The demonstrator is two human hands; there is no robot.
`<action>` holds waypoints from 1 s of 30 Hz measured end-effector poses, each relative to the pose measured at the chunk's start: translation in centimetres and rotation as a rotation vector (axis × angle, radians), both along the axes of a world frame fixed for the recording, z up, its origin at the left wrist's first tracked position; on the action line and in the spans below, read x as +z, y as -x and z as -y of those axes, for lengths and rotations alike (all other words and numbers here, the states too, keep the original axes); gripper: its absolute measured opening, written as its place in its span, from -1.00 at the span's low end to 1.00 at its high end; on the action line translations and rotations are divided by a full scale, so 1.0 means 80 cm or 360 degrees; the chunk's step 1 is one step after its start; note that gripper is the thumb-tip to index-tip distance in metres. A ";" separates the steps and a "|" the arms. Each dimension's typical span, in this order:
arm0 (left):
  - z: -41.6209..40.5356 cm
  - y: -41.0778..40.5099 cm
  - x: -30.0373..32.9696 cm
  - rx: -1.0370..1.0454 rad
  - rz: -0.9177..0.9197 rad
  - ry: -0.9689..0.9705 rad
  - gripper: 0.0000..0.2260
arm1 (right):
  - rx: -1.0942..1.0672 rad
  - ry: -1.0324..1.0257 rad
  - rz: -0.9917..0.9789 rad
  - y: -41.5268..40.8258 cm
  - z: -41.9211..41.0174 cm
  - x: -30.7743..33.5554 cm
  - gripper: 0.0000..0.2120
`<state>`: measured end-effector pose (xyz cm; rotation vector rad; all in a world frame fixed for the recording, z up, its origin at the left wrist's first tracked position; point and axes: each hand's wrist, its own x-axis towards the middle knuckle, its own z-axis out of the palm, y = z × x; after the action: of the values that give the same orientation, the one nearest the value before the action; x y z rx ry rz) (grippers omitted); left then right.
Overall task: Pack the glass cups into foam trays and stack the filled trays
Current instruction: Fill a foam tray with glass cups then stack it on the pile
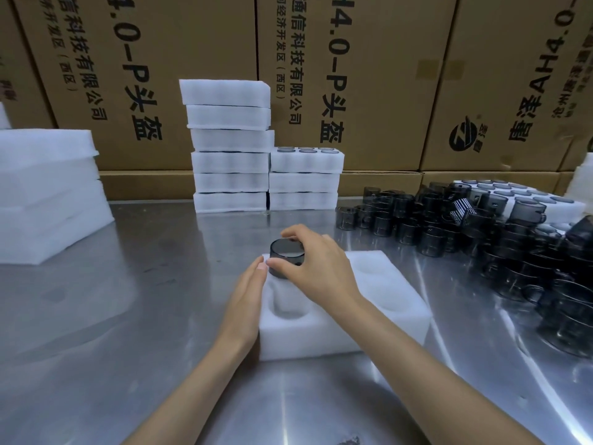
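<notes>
Right hand grips dark cup in foam tray; left hand flat against tray.

Foam tray: white, open pockets, flat. Dark glass cup: upright, partly sunk in tray's far-left pocket. Loose cups: smoky, heaped right of tray. Filled tray stacks: two columns behind tray.

front: tray stacks | right: cup pile | left: bare table

Steel table: foam tray, tray stacks, loose glass cups.
</notes>
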<state>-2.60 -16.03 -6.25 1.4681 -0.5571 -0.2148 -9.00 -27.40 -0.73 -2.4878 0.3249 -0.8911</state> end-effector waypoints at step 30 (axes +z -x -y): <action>-0.031 0.005 0.015 -0.0115 0.0944 -0.0655 -0.53 | 0.0258 0.0332 -0.0736 0.035 0.029 -0.009 -0.55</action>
<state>-2.97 -13.52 -5.05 1.9237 -1.0931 0.0640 -11.78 -29.69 -1.42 -2.8516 0.1804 -0.2884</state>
